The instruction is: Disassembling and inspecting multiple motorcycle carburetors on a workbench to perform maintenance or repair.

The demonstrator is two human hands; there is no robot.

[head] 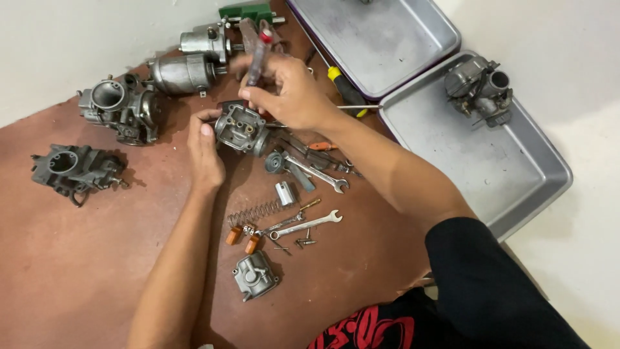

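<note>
We clamp the carburetor (240, 127) firmly in our left hand (205, 152); right hand (290, 97), closed on the screwdriver (257, 58), keeps it upright.

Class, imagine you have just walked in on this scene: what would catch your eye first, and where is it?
At the centre, the left hand steadies a small grey carburettor body while the right hand works a red-handled tool into it. Below them a spring, wrenches and a float bowl lie scattered on the brown mat. To the right, another carburettor sits in a metal tray.
</note>
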